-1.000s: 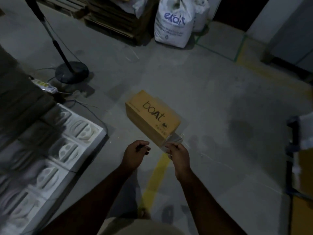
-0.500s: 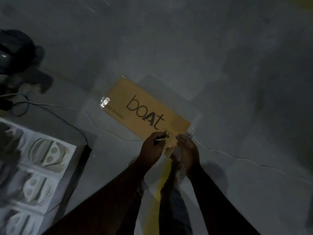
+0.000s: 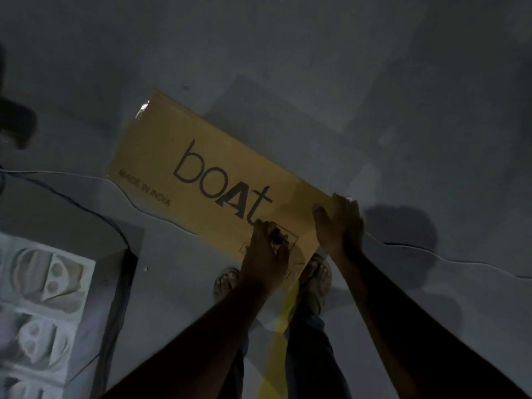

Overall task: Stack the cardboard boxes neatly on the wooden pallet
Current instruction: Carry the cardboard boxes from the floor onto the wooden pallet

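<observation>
A long tan cardboard box (image 3: pixel 184 156) printed "boAt" and "MADE IN INDIA" lies on the grey concrete floor, running from upper left to lower right. I look straight down on it. My left hand (image 3: pixel 266 251) rests on its near right end with fingers curled over the printed symbol. My right hand (image 3: pixel 339 223) grips the box's right corner, fingers wrapped over the far edge. No wooden pallet is in view.
White moulded foam packing trays (image 3: pixel 43 306) sit at the lower left. A thin cable (image 3: pixel 86 208) snakes across the floor past the box. My two sandalled feet (image 3: pixel 315 280) stand just below the box, beside a yellow floor line (image 3: pixel 276 335). A dark object (image 3: pixel 14 125) shows at the left edge.
The view has dropped closer over the box. My right hand has moved from the near end up onto the box's right corner; the left hand stays on the near end.
</observation>
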Demonstrator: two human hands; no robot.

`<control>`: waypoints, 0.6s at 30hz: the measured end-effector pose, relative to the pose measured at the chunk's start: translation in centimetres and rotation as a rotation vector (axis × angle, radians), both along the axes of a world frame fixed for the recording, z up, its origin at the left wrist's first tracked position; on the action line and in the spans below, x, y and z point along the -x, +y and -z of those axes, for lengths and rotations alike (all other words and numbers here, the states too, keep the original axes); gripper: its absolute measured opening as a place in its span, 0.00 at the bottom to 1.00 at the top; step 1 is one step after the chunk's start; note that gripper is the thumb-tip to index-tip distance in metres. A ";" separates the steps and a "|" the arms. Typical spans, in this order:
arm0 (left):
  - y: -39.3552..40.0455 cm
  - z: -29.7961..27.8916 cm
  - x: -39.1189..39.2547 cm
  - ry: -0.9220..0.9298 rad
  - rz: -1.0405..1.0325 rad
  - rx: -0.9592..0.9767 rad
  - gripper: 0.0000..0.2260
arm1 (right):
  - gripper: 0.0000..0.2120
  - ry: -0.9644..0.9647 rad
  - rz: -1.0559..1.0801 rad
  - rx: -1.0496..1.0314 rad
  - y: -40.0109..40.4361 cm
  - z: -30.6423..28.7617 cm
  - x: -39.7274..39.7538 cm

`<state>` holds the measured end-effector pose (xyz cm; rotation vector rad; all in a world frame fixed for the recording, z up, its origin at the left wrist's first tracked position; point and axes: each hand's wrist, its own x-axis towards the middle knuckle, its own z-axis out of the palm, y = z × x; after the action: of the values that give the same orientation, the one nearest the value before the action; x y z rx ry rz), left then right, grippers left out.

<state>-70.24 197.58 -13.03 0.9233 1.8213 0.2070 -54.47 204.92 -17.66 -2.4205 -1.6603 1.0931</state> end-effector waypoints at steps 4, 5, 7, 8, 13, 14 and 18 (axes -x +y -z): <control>-1.4 0.1 -1.5 0.006 -0.249 -0.015 0.40 | 0.20 0.080 0.008 -0.132 -1.9 -1.0 0.3; -1.9 -0.1 -1.9 -0.026 -0.315 0.005 0.45 | 0.19 0.092 -0.018 -0.152 -2.7 -1.8 0.6; -2.9 -0.7 -2.3 -0.044 -0.411 0.106 0.52 | 0.18 0.160 -0.106 -0.196 -4.6 -4.0 1.7; -3.5 -1.1 -2.3 -0.020 -0.471 0.161 0.53 | 0.17 0.205 -0.178 -0.222 -5.8 -4.9 2.4; -9.7 -0.3 1.8 0.009 -0.900 -0.007 0.42 | 0.13 0.385 -0.288 -0.146 -9.7 -4.0 4.5; -10.9 -0.6 2.7 -0.040 -0.958 0.012 0.43 | 0.13 0.330 -0.255 -0.056 -9.3 -2.2 4.4; -15.6 0.0 5.0 -0.144 -0.958 0.030 0.35 | 0.49 0.145 -0.214 0.417 -6.3 3.5 4.3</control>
<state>-75.26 182.01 -13.04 -0.0545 1.9897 0.8077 -58.73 198.61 -21.21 -2.3380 -1.8284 1.7590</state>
